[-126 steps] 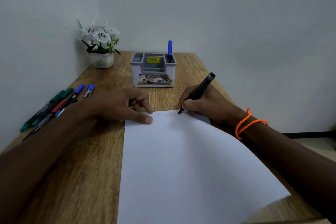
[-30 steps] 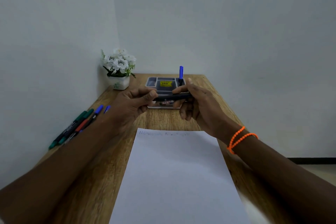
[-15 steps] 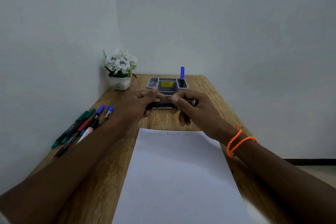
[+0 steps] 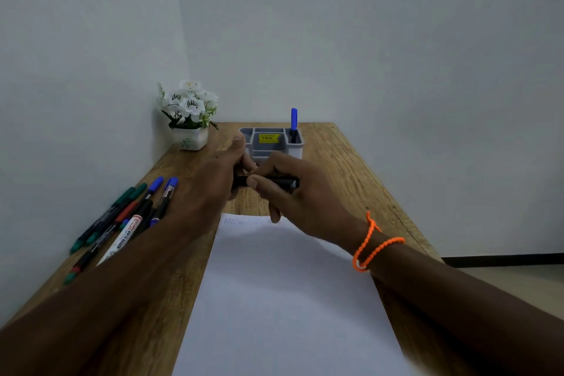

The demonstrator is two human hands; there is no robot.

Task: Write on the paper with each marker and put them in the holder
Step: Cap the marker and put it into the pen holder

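A black marker (image 4: 282, 182) lies level between both hands above the table, just in front of the grey holder (image 4: 297, 146). My right hand (image 4: 293, 195) grips its right part and my left hand (image 4: 210, 189) holds its left end. One blue marker (image 4: 293, 123) stands upright in the holder's right compartment. The white paper (image 4: 283, 299) lies below my hands, with a faint written line along its top edge. Several more markers (image 4: 128, 220), green, red, blue and black, lie on the table at the left, partly hidden by my left forearm.
A small white pot of white flowers (image 4: 189, 113) stands in the far left corner beside the holder. Walls close the table (image 4: 345, 168) in at the left and the back. The table's right edge drops to the floor.
Writing at the paper's top has ended; my right hand lifted the black marker and my left hand came over to its end. Both hands now hold it level and close together.
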